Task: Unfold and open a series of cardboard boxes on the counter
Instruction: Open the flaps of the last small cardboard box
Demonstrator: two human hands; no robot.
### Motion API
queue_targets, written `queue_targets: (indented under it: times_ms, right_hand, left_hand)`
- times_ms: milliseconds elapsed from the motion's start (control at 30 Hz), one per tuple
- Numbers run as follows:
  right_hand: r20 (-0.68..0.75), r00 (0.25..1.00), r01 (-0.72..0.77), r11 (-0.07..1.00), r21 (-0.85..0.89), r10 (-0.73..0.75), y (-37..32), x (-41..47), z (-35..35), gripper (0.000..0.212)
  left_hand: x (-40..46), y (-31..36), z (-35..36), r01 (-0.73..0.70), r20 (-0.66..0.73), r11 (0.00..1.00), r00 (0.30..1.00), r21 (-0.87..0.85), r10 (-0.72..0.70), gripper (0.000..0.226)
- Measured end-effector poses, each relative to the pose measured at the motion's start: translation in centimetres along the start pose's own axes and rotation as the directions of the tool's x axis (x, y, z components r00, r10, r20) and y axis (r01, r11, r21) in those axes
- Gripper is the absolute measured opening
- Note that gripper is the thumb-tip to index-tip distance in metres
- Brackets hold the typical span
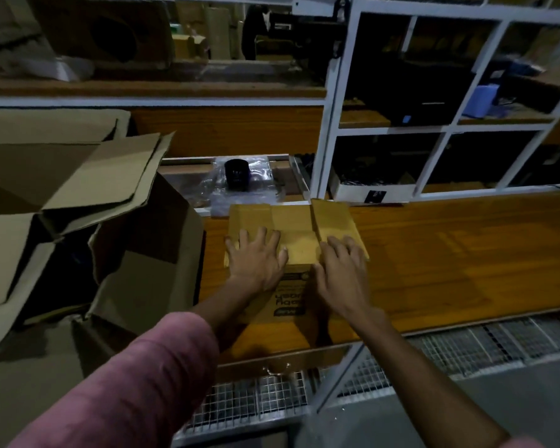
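— So where does the job stand?

— Early on this one, I judge. 1 small cardboard box (291, 240) sits on the wooden counter (450, 253), near its front edge and toward its left end, printed side facing the person. It is already stood up into a box shape, but its 2 top flaps lie flat across the top, with a seam running between them.

— And the hands?

— Both lie on top of it. The left hand (256, 257) rests palm down on the left flap, fingers spread and straight. The right hand (343, 270) rests on the right flap beside the seam, fingers straight too, the thumb near the box's front edge. Neither one grips or pinches anything.

— Are the flaps being pressed down or about to be lifted?

— I cannot tell from this view.

— What about the rest of the series?

— To the left of the counter stands a heap of bigger cartons (78, 202) with flaps hanging open. Whether they belong to the series, I cannot say. No other small boxes wait on the counter.
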State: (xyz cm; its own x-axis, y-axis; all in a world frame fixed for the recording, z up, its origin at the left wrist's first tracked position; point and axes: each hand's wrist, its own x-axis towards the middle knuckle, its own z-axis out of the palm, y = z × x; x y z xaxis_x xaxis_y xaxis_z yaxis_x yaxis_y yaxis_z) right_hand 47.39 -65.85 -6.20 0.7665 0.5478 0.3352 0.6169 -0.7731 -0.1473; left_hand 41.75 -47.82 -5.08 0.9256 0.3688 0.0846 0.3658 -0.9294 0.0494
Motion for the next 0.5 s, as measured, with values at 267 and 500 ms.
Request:
queue_targets:
  times_ms: [267, 500]
  right_hand:
    - [0.186, 0.978, 0.060, 0.980, 0.190, -0.096, -1.9, 0.8, 0.9, 0.057]
    - [0.099, 0.959, -0.268, 0.963, 0.028, 0.265, 3.5, 5.5, 0.9, 0.063]
  left_hand:
    - [0.9, -0.6, -0.5, -0.053, 0.077, 0.998, 0.996, 0.013, 0.052, 0.059]
    - [3.0, -2.0, -0.1, -0.126, 0.008, 0.992, 0.992, 0.011, 0.126, 0.069]
